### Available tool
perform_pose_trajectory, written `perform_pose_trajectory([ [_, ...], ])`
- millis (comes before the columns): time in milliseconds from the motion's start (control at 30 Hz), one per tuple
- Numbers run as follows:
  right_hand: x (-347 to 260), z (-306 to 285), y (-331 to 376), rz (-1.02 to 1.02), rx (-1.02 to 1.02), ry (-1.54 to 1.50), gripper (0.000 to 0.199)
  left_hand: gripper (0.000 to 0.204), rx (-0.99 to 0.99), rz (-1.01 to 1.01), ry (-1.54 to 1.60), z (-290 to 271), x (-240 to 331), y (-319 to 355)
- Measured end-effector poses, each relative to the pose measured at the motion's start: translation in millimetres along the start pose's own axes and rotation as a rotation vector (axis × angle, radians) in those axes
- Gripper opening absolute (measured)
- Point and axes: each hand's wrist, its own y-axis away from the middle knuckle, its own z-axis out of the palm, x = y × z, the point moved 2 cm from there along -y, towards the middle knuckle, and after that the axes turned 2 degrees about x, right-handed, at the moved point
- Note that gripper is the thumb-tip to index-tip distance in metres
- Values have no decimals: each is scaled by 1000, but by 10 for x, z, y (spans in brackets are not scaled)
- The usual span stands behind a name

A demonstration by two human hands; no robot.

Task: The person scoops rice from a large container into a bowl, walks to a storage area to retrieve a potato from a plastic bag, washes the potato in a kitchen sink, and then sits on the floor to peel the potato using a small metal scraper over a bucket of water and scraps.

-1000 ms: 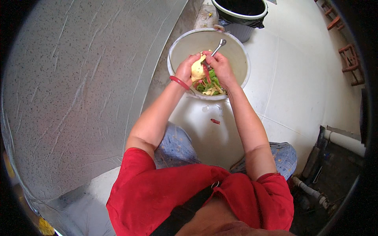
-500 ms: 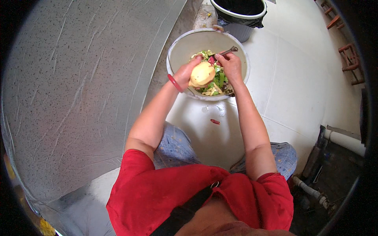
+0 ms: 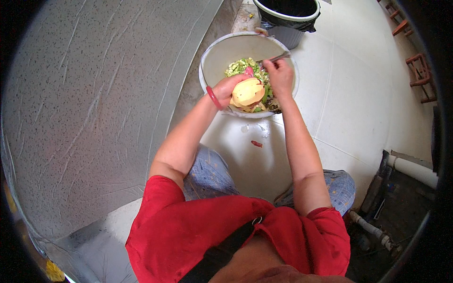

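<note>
My left hand [image 3: 230, 87], with a red bangle on the wrist, holds a pale yellow, mostly peeled fruit [image 3: 248, 92] over a white basin [image 3: 222, 52]. A bit of red skin shows at the fruit's top. My right hand [image 3: 280, 75] grips a metal peeler [image 3: 273, 58] just right of the fruit, its tip pointing up and to the right. The basin on the white tiled floor holds a heap of green and red peelings [image 3: 245, 67].
A black bin with a white rim [image 3: 288, 14] stands behind the basin. A red peel scrap [image 3: 256, 143] lies on the floor between my knees. A speckled grey wall [image 3: 94, 94] fills the left. White pipes [image 3: 413, 170] and wooden stools [image 3: 420, 75] are on the right.
The fruit has turned in my left hand, so its peeled yellow side faces up. My right hand with the peeler has drawn away to the right of it.
</note>
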Motion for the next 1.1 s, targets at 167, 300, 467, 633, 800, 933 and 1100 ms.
perform_pose_trajectory([
  [167,39,-136,-106,501,-387,-761,18,31,-224,16,198,-51,58,36],
  [300,-98,8,48,541,-580,-1079,18,35,-286,-40,197,-53,58,39],
  [467,19,37,44,456,-489,-1053,18,41,-293,-43,242,-54,49,20],
  [633,80,-42,-46,385,-366,-543,20,53,-373,79,366,-110,161,59],
  [800,-82,21,23,363,-380,-830,28,52,-247,226,363,-107,168,10],
  [933,-320,141,148,355,-475,-895,36,43,-84,277,461,-39,153,11],
  [1100,-303,244,208,225,-387,-611,38,38,-25,225,253,-25,122,35],
])
